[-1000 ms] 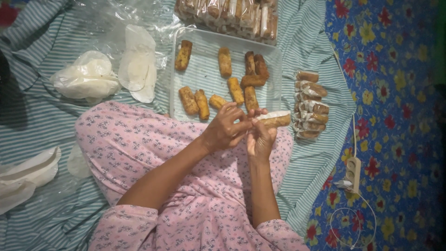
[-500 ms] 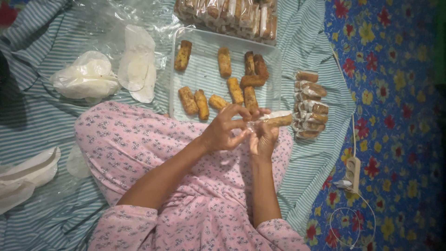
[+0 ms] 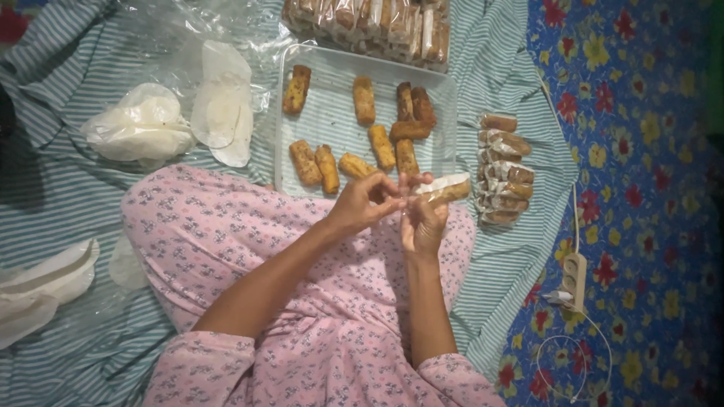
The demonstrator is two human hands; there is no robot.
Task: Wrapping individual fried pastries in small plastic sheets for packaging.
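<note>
Across the striped cloth (image 3: 90,218) on the floor, layout stayed the same as a second earlier: clear tray (image 3: 445,90) of bare fried rolls (image 3: 364,100) ahead of my knees, stack of wrapped rolls (image 3: 504,169) to its right, bagged batch (image 3: 369,19) at the top edge, plastic sheets (image 3: 143,128) off to the left, power strip (image 3: 575,273) on the floral mat (image 3: 641,151). None of that shifted.

Change was all at my hands, above my lap. A second before, the roll sat level across both hands; by this frame the roll in its clear wrapper (image 3: 445,188) had tilted up-right, lying over the fingers of my right hand (image 3: 422,222), which were curled around its near end. My left hand (image 3: 366,203) had closed in from the left, fingertips pressed together on the loose wrapper end right beside my right thumb.

My read: wrap was on, I was closing the end; roll not yet on the stack.
</note>
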